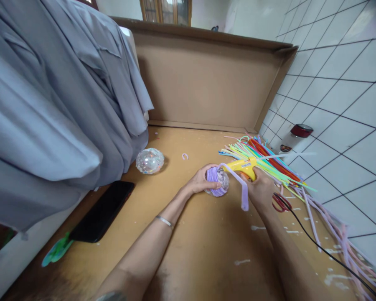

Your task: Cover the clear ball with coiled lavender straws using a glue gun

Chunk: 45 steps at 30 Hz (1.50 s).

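Note:
My left hand (202, 179) is wrapped round a small clear bowl (224, 184) partly wound with purple pipe cleaner (215, 175). In my right hand (261, 188) is a yellow glue gun (242, 166), its nozzle touching or very close to the purple winding. From the winding a loose purple end runs over in front of the gun and hangs down to a bent tip (245, 198). A whitish glue stick (288, 155) pokes out of the gun's back. Left of my hands, a second clear bowl (150, 161) with a speckled rim stands on the table.
Many coloured pipe cleaners (266, 154) lie at the right by the tiled wall, with red-handled scissors (282, 202) and a black cord (316, 244) nearby. A black phone (103, 213) lies at left, beside grey cloth (65, 104). A cardboard panel (203, 79) stands behind.

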Each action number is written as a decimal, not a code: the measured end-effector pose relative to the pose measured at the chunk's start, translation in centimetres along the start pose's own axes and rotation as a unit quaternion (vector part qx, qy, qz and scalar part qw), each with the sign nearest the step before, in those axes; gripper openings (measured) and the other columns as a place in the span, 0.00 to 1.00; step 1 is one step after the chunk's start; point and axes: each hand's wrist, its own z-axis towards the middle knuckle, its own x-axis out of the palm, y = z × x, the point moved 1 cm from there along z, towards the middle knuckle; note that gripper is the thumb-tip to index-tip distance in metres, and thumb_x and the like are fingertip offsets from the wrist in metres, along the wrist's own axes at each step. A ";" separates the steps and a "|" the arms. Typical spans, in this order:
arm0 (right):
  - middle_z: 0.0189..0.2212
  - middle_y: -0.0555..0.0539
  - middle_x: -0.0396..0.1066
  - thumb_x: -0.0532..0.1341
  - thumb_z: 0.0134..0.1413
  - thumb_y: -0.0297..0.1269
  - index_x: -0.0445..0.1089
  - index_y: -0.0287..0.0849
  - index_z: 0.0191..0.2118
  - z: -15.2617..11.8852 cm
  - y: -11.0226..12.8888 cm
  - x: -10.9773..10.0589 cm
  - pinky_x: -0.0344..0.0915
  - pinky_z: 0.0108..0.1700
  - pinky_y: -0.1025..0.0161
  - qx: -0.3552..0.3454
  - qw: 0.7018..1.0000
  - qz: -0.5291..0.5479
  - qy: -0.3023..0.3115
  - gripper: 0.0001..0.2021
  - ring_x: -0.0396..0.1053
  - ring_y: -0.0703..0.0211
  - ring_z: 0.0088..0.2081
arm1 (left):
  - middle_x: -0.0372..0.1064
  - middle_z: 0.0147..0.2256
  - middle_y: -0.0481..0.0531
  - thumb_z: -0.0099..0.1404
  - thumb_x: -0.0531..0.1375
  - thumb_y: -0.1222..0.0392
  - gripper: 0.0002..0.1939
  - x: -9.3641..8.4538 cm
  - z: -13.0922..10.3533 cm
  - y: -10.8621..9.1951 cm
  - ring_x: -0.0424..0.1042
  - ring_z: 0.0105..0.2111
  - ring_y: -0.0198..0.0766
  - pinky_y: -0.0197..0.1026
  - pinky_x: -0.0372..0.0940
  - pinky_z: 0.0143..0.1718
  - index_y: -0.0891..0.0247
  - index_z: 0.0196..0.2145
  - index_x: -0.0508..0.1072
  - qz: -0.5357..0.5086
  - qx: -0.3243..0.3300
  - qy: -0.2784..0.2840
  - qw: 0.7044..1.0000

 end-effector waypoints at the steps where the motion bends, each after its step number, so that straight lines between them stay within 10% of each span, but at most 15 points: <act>1: 0.21 0.48 0.65 0.53 0.49 0.49 0.64 0.42 0.25 0.0 0.0 0.0 0.50 0.27 0.64 0.003 1.000 0.003 0.003 0.15 0.57 0.60 0.23 | 0.68 0.47 0.55 0.41 0.71 0.51 0.40 0.0 0.0 -0.1 0.68 0.45 0.43 0.42 0.61 0.49 0.65 0.52 0.67 -0.002 -0.004 0.003 1.000; 45: 0.20 0.49 0.63 0.53 0.48 0.50 0.63 0.43 0.25 0.2 0.0 -0.5 0.48 0.27 0.64 0.033 0.999 0.005 0.031 0.15 0.55 0.61 0.22 | 0.69 0.46 0.55 0.42 0.71 0.54 0.39 0.2 -0.1 -0.4 0.68 0.43 0.42 0.41 0.62 0.47 0.65 0.52 0.67 -0.008 -0.003 0.004 1.000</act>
